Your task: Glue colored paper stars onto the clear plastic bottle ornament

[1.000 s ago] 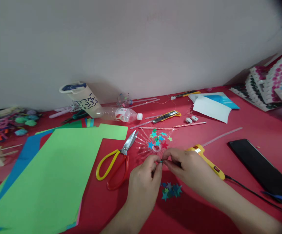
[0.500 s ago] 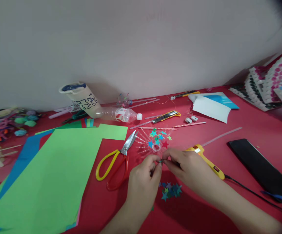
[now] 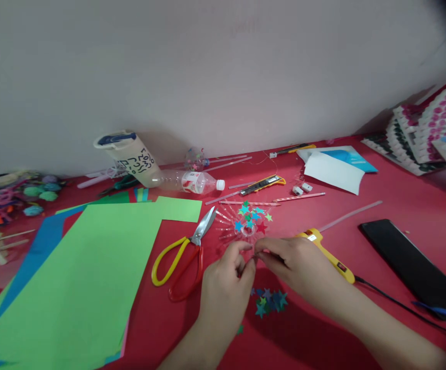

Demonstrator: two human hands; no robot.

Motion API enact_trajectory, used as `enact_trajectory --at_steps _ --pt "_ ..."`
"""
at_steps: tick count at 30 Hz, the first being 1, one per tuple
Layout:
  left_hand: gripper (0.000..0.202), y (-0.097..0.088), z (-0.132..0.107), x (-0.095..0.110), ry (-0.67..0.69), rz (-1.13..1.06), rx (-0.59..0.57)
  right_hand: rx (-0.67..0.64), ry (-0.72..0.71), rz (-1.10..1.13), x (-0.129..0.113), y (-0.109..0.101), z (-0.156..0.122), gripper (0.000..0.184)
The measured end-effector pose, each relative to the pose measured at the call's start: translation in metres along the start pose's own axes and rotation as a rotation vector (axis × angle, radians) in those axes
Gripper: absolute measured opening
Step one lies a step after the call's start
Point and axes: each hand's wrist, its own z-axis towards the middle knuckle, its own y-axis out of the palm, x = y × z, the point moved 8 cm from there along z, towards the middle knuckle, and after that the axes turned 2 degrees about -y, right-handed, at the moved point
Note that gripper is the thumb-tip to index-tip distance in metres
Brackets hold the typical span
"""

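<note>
My left hand (image 3: pixel 225 288) and my right hand (image 3: pixel 292 264) meet over the red table (image 3: pixel 361 241), fingertips pinched together on something tiny that I cannot make out. Just beyond them lies a clear plastic burst of cut strips (image 3: pixel 246 226) dotted with small coloured paper stars. A loose heap of blue and green paper stars (image 3: pixel 270 301) lies under my wrists. A yellow glue gun (image 3: pixel 325 253) rests right behind my right hand, its black cord running off to the right.
Yellow-and-red scissors (image 3: pixel 182 254) lie left of my hands beside green and blue paper sheets (image 3: pixel 80 277). Further back lie a toppled plastic bottle (image 3: pixel 186 181), a paper cup (image 3: pixel 128 154), a utility knife (image 3: pixel 263 184), straws and white paper (image 3: pixel 334 172). A black phone (image 3: pixel 411 264) lies right.
My hands have shifted very slightly away from me, still pinched together. Nothing else has moved.
</note>
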Motion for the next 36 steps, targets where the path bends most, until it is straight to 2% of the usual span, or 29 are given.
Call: enact_trajectory --at_steps 5,10,17,25,30,36 --pt "0.014 0.002 0.000 -0.002 0.030 -0.011 0.008 0.041 0.014 -0.022 0.000 -0.001 0.000 0.013" --pt "0.013 0.001 0.002 -0.003 0.035 -0.026 0.019 0.102 -0.034 -0.087 -0.004 -0.002 -0.001 0.014" --pt "0.010 -0.003 0.009 -0.004 -0.013 -0.202 0.025 0.223 -0.034 -0.049 -0.005 -0.023 -0.005 0.020" --pt "0.013 -0.010 0.024 0.010 -0.129 -0.365 -0.051 0.214 -0.017 -0.024 0.010 -0.031 -0.002 0.021" --pt "0.013 -0.019 0.038 0.014 -0.144 -0.331 -0.072 0.175 -0.007 -0.075 0.019 -0.028 0.005 0.019" --pt "0.013 -0.020 0.049 0.014 -0.161 -0.305 -0.095 0.178 -0.063 -0.104 0.012 -0.030 0.003 0.018"
